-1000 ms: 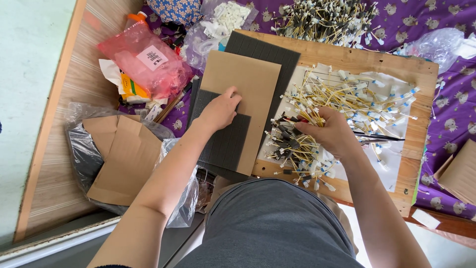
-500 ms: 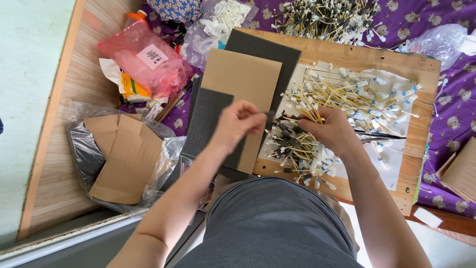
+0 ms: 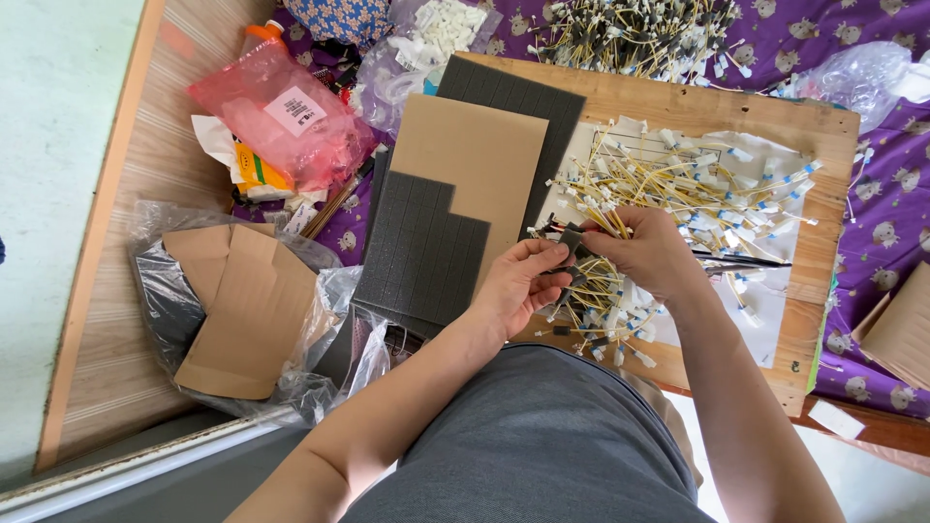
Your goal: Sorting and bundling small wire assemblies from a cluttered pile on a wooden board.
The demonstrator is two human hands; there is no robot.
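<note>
- Your left hand and your right hand meet just over the near part of the wooden board.
- Your left fingers are pinched shut on a small dark foam square.
- Your right fingers are closed on the same foam square from the other side, and thin yellow wires run under that hand.
- The foam square sits between your two hands, above the middle of the board's near edge.
- A big heap of yellow wires with white ends lies on white paper on the right half of the board.
- A dark grey foam sheet cut into little squares lies on the left half of the board, close to your left hand.
- A brown cardboard sheet lies partly under that foam sheet, farther from you.
- Left of the board, a clear plastic bag holds folded brown cardboard pieces.
- A pink plastic bag lies past the board's far left corner.
- More yellow wires are piled behind the board on the purple cloth.
</note>
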